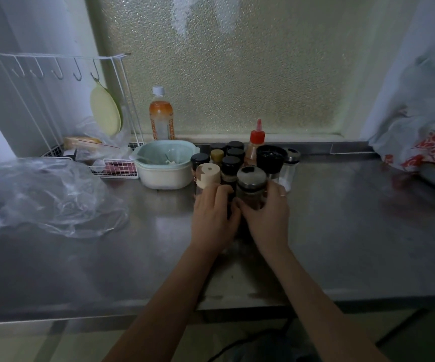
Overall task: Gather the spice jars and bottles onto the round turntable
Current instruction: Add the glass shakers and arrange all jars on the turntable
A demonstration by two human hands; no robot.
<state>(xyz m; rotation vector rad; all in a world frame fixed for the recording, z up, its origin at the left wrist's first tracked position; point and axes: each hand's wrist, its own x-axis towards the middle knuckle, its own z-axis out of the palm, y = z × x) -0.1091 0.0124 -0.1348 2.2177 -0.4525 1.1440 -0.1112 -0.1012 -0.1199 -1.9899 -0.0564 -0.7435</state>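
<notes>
A tight cluster of spice jars stands at the middle of the steel counter. My left hand [215, 215] wraps a jar with a pale wooden lid [208, 175]. My right hand [266, 215] grips a glass jar with a metal lid [251, 182]. Behind them stand several black-capped jars [230, 163], a yellow-capped jar [216, 154], a red-capped sauce bottle [256, 146], a black-topped grinder [271, 158] and a small glass shaker [290, 165]. The turntable is hidden under the jars and my hands.
A mint and cream bowl [165, 164] sits just left of the jars. An orange drink bottle [161, 116] stands by the frosted window. A white wire rack [62, 105] and crumpled clear plastic [46, 197] fill the left; plastic bags [425, 142] lie at right.
</notes>
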